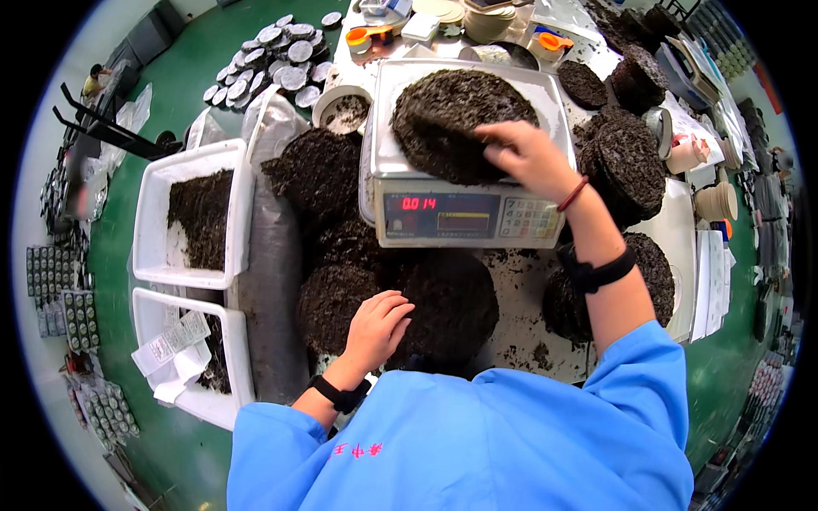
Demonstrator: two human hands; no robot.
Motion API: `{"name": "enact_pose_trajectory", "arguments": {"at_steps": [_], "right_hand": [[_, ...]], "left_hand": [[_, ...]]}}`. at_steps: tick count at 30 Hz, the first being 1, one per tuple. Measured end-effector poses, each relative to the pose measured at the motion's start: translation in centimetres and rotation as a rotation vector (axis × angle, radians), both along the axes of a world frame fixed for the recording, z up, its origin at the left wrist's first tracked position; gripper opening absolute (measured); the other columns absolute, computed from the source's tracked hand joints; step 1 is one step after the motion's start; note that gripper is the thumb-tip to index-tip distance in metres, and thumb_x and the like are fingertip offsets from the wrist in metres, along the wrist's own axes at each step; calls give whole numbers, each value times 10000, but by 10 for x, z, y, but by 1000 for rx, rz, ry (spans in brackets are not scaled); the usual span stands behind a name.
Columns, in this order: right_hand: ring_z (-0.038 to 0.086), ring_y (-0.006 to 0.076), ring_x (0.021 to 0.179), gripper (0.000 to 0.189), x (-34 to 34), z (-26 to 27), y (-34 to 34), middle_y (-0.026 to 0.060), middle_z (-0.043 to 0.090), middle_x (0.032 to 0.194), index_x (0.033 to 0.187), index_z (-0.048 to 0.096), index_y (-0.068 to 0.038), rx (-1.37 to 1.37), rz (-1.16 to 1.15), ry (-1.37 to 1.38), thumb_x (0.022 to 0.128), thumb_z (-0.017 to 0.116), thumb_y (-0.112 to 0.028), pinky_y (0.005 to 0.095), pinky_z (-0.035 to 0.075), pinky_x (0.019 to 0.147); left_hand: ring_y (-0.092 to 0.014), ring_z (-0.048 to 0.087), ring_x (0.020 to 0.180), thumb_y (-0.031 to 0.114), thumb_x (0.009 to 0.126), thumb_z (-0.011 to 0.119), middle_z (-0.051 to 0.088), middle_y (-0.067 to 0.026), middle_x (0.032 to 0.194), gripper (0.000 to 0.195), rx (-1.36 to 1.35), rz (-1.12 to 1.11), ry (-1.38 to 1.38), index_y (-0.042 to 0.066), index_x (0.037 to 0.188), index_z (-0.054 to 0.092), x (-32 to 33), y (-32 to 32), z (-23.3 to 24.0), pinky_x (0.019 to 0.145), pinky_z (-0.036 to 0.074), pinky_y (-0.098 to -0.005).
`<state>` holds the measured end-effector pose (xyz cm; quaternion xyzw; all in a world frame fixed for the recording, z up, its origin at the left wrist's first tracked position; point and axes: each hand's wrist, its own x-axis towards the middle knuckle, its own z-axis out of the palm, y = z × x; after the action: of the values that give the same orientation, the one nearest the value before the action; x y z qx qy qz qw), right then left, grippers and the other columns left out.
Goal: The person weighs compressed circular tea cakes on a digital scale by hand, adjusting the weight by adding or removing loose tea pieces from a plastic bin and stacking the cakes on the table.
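A round, dark cake of what looks like dried seaweed [441,108] lies over the white pan of a digital scale [470,239], its near edge reaching past the pan. My right hand [527,156] is at the cake's right side with curled, blurred fingers; whether they grip it or only touch it is unclear. The scale's display [441,214] is lit. My left hand [377,329], fingers slightly apart and nothing visible in it, is over the gap between a left dark cake [335,306] and a larger dark cake [454,306] below the scale.
More cake stacks [620,166] stand right of the scale. At left are a white tub of dark flakes [147,223], a second tub [239,358] with papers and a grey plastic-wrapped bundle [275,281]. A bowl [319,115] sits left of the scale; silvery round packs [294,76] pile beyond.
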<state>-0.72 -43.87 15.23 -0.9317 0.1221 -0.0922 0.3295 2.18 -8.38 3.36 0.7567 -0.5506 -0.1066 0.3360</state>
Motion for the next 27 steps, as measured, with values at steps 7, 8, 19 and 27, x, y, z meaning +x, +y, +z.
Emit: {"name": "enact_pose_trajectory", "arguments": {"at_steps": [7,8,19,27], "right_hand": [[608,254,1161,362,-17,42,18,98,639,1264,1229,626,-45,-943,-211,-854,879,562,19,403,454,991],[590,267,1190,356,-30,56,33,118,630,1274,1258,594,-22,-876,-188,-843,908,546,21,380,435,1015],[604,161,1036,285,-180,33,137,142,661,1160,1240,570,62,-151,-357,-458,972,528,-24,279,446,924],[615,173,1009,280,-251,3,150,125,672,1099,1232,581,29,62,-641,-326,974,510,-53,274,441,922]], "left_hand": [[-314,542,1157,85,752,726,595,-114,1179,383,192,75,45,45,1118,621,-21,63,-44,935,467,-404],[-315,538,1165,93,747,734,586,-116,1195,405,190,76,48,44,1131,617,-27,63,-45,940,465,-404],[-316,435,1315,286,578,861,458,-188,1403,849,329,-388,-318,76,1324,515,-35,-5,-73,1034,410,-432],[-291,575,1151,25,714,609,611,-127,1196,465,-81,-310,-256,63,1178,610,-26,-15,-34,983,453,-425]]}}
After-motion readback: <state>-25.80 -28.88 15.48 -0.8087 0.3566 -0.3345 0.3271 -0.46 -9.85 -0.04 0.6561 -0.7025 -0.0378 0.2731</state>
